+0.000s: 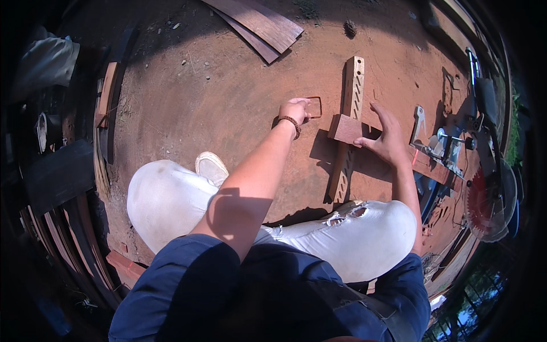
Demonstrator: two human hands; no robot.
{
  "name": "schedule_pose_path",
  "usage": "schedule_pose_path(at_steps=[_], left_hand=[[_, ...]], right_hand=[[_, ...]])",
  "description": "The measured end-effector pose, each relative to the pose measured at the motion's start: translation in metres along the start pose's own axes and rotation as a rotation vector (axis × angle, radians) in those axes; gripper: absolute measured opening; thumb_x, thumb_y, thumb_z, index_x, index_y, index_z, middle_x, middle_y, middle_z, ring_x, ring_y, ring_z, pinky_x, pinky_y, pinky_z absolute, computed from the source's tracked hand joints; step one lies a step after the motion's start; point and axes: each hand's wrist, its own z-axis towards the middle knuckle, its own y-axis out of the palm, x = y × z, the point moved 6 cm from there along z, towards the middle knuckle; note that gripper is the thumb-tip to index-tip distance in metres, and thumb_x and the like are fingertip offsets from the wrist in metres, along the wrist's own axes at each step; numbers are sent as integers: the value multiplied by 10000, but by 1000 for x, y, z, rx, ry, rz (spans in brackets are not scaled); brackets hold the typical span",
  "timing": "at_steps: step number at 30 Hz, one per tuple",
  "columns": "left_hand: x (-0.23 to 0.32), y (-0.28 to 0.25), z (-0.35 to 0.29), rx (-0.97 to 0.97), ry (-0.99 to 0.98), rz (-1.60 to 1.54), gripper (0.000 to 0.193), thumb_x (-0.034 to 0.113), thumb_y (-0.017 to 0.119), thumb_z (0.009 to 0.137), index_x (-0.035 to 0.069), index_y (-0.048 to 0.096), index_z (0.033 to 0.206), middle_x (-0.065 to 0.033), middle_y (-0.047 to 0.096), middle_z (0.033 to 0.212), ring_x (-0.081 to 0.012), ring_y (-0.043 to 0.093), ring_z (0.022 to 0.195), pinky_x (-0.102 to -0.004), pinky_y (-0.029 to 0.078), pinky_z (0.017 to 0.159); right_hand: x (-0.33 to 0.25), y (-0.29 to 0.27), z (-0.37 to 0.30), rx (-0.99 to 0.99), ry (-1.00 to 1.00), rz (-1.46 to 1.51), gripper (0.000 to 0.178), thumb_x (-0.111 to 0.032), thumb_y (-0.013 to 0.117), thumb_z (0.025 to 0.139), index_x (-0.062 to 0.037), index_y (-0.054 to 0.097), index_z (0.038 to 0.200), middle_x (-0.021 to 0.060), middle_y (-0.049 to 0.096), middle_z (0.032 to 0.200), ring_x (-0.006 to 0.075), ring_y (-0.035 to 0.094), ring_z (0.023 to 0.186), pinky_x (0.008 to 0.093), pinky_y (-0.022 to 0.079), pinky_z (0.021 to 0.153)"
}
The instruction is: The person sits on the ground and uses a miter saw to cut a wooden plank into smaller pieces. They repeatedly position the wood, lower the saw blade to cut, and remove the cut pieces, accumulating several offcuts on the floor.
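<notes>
My left hand [296, 109], a beaded bracelet at its wrist, is closed on the edge of a small thin brown rectangular loop [320, 106]; its material is unclear. To its right a long light wooden bar [354, 85], with a row of slanted slots and a hole at its far end, extends away from me. A short reddish wooden block [345, 129] sits across the bar's middle. My right hand [390, 137] is open at the block's right side, fingers spread. Its thumb reaches the block's edge, apparently touching it.
A miter saw [484, 194] with a red toothed blade stands at the right. Thin reddish boards [259, 25] lie on the dirt ahead, near a pine cone [350, 28]. Stacked timber [85, 245] lines the left. My white-trousered knees [171, 199] flank the near ground.
</notes>
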Motion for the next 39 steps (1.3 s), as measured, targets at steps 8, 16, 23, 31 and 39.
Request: schedule_pose_path(at_steps=[8, 16, 23, 31, 39], left_hand=[[61, -59, 30, 496, 399, 158, 233, 158, 643, 876, 43, 676, 1076, -96, 700, 885, -221, 679, 760, -340, 548, 714], [187, -55, 62, 709, 368, 653, 822, 446, 765, 757, 34, 420, 1379, -222, 497, 1380, -393, 499, 1282, -471, 420, 1074], [226, -35, 84, 815, 40, 756, 1299, 532, 860, 647, 27, 95, 1567, -202, 331, 1490, -368, 391, 1370, -445, 387, 1137], [240, -76, 55, 680, 203, 647, 1161, 428, 804, 683, 189, 122, 1592, -291, 254, 1487, -445, 469, 1305, -448, 396, 1113], [334, -87, -142, 39, 352, 735, 579, 258, 579, 833, 133, 525, 1395, 3, 507, 939, -83, 565, 826, -284, 497, 642]], right_hand=[[39, -21, -45, 374, 127, 205, 406, -174, 744, 862, 0, 642, 1215, 164, 689, 1151, 288, 655, 1102, 379, 474, 990], [55, -8, -127, 584, 405, 520, 227, -58, 691, 900, 28, 674, 1110, 126, 705, 1047, 217, 680, 993, 341, 526, 881], [39, -12, -135, 500, 382, 398, 178, -27, 683, 890, 28, 659, 1057, 137, 688, 972, 233, 677, 896, 329, 523, 813], [42, -9, -108, 506, 291, 401, 209, -34, 696, 861, 34, 658, 1055, 162, 687, 981, 263, 685, 876, 354, 529, 799], [-39, -68, 25, 333, -258, 174, 674, -80, 756, 796, -61, 479, 1411, 192, 573, 1278, 357, 595, 1137, 445, 500, 967]])
